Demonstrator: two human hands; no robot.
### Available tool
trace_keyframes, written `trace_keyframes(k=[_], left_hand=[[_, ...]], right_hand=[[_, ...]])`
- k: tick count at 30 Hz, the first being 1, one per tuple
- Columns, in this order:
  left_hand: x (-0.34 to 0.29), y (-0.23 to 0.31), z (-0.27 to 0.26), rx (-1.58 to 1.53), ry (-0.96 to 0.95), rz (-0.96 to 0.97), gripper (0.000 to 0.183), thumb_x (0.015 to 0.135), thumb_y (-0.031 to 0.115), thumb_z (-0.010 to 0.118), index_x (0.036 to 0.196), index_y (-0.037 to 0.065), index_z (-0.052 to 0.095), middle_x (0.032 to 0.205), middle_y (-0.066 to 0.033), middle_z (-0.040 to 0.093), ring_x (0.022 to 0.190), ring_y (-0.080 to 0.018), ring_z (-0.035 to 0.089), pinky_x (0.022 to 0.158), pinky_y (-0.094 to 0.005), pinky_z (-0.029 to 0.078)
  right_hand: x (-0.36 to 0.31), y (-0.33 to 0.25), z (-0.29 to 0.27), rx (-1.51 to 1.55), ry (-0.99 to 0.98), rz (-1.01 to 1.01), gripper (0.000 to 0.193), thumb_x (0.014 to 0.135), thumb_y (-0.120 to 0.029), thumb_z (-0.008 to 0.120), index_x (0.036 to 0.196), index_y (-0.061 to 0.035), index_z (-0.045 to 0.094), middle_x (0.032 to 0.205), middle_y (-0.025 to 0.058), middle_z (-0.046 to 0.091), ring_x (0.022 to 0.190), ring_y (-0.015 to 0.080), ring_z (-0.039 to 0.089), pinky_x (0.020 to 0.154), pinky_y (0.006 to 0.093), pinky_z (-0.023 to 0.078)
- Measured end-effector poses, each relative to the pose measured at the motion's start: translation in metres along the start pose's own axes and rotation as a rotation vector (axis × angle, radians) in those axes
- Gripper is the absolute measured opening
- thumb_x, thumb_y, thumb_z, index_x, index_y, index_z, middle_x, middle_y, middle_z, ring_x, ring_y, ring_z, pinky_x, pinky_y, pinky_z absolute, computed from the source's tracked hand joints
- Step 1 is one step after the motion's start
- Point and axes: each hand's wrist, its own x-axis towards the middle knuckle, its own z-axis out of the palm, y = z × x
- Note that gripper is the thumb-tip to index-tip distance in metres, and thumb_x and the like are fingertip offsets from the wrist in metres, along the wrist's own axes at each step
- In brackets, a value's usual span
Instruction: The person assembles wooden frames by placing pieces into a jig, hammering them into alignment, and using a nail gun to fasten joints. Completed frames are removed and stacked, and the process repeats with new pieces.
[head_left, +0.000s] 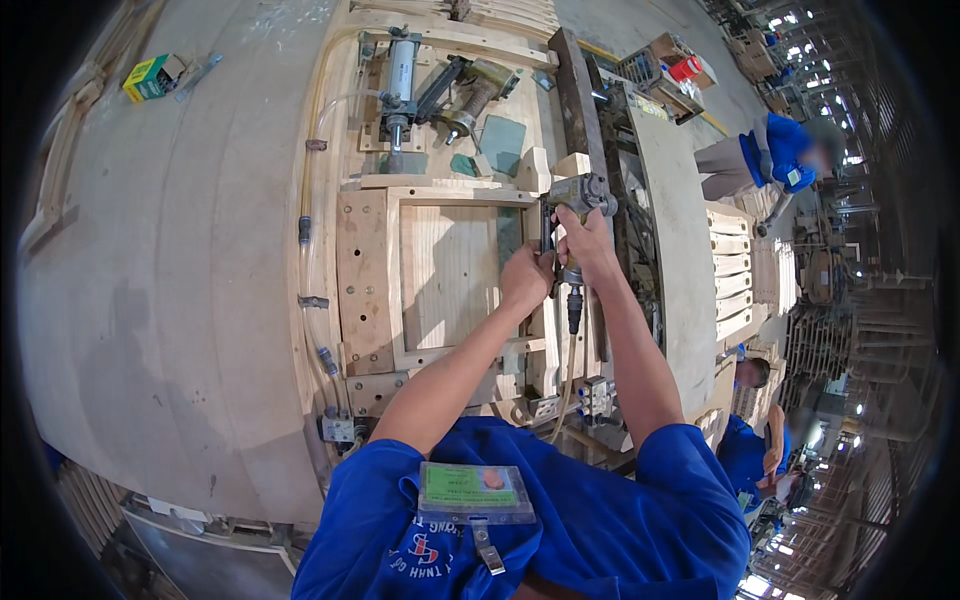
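Note:
My right hand [585,245] is wrapped round the handle of a pneumatic nail gun [580,192], whose head sits over the right side of a light wooden frame [394,265]. An air hose [571,365] runs down from the gun's coupling [574,310]. Close beside the gun's dark magazine [547,225], my left hand [528,278] is closed at the frame's right edge; what its fingers hold is hidden. The frame lies flat in a wooden jig with a bolted, drilled board [364,285] along its left.
Beyond the frame lie a pneumatic cylinder [400,75], a second nail gun [478,98] and a greenish plate [502,143]. A metal beam [575,95] borders the right. A small green-yellow box [152,78] is at far left. Co-workers in blue [775,150] are to the right.

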Motion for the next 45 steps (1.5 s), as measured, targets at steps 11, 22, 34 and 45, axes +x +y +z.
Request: trace_keyframes(k=[11, 22, 34, 45], left_hand=[[0.010, 0.001, -0.009, 0.022, -0.088, -0.037, 0.028, 0.101, 0.023, 0.067, 0.118, 0.001, 0.075, 0.095, -0.0201, 0.079, 0.086, -0.0327, 0.077, 0.079, -0.0436, 0.057], [0.017, -0.004, -0.041, -0.257, 0.338, 0.019, 0.026, 0.102, 0.025, 0.061, 0.112, 0.002, 0.067, 0.098, -0.0256, 0.074, 0.098, -0.0454, 0.072, 0.083, -0.0527, 0.054], [0.055, -0.005, -0.098, -0.612, 0.520, -0.093, 0.029, 0.103, 0.017, 0.059, 0.119, -0.004, 0.071, 0.108, -0.0244, 0.077, 0.102, -0.0415, 0.074, 0.089, -0.0475, 0.055], [0.064, -0.011, -0.091, -0.701, 0.490, -0.051, 0.028, 0.103, 0.017, 0.058, 0.115, -0.004, 0.073, 0.106, -0.0251, 0.078, 0.100, -0.0376, 0.076, 0.086, -0.0457, 0.056]], right_hand=[[0.003, -0.003, 0.007, -0.103, 0.002, 0.023, 0.030, 0.101, -0.028, 0.071, 0.099, 0.0005, 0.064, 0.067, 0.0058, 0.058, 0.048, 0.0141, 0.054, 0.044, 0.0334, 0.044], [0.018, -0.050, 0.048, -0.450, -0.534, -0.241, 0.037, 0.097, -0.023, 0.075, 0.120, 0.0048, 0.066, 0.094, 0.0162, 0.075, 0.077, 0.0222, 0.072, 0.070, 0.0356, 0.057], [0.047, -0.098, 0.148, -0.738, -0.843, -0.692, 0.036, 0.093, -0.026, 0.079, 0.120, -0.0019, 0.075, 0.103, 0.0198, 0.078, 0.092, 0.0362, 0.073, 0.089, 0.0432, 0.056], [0.046, -0.105, 0.156, -0.947, -0.827, -0.662, 0.043, 0.091, -0.024, 0.080, 0.128, -0.0043, 0.070, 0.108, 0.0218, 0.077, 0.098, 0.0397, 0.072, 0.091, 0.0435, 0.056]])
